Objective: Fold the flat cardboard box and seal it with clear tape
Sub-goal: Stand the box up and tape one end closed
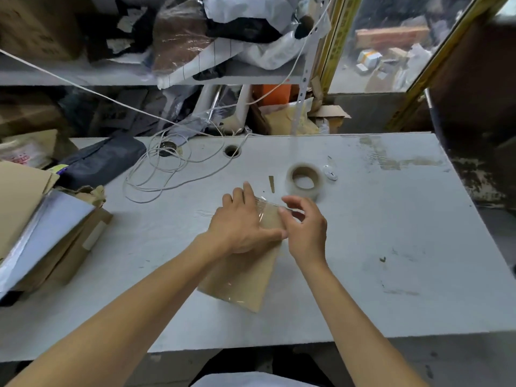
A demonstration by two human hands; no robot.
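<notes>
A small brown cardboard box (245,277) lies on the white table (391,247), its long side running from near me toward the far right. Clear tape shines along its top and at its far end (264,203). My left hand (243,222) lies flat on the box's far half, fingers straight, pressing it down. My right hand (304,224) is at the box's far right corner with fingers curled, thumb and fingertips pinching the clear tape there. A roll of clear tape (305,180) lies flat on the table just beyond both hands.
A coiled white cord (167,166) trails across the table's far left. A pile of flat cardboard and a silvery sheet (47,233) sits at the left edge. A small white object (331,173) lies by the roll. Cluttered shelves stand behind.
</notes>
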